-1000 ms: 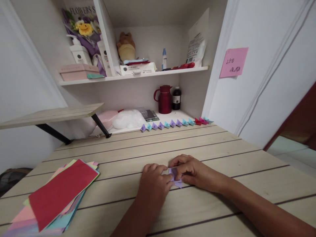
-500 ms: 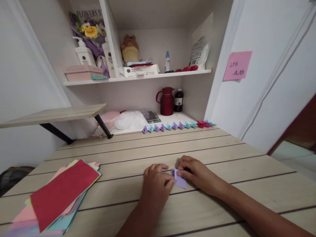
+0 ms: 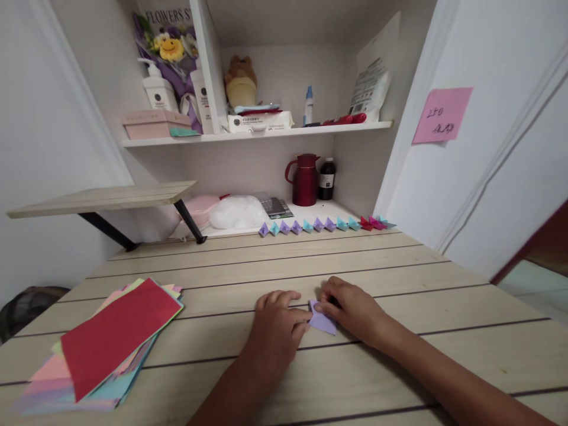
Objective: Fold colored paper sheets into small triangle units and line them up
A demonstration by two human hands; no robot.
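Note:
A small folded piece of purple origami paper [image 3: 323, 323] lies on the tabletop between my hands. My right hand [image 3: 350, 307] pinches its upper right part with thumb and curled fingers, pressing it against the wood. At the paper's left edge, my left hand [image 3: 278, 324] has its fingers apart; a fingertip touches or nearly touches the edge, and the hand does not grip it.
At the left lies a fanned stack of coloured paper with a red sheet [image 3: 122, 334] on top. A row of small folded paper shapes [image 3: 318, 225] lines the table's back edge. Behind are a red jug [image 3: 305, 182], a dark bottle [image 3: 327, 179] and a raised wooden stand [image 3: 106, 198].
My left thumb has come off the paper and the left fingers have shifted slightly left. The paper's upper left fold now looks flatter. The camera view has shifted a little.

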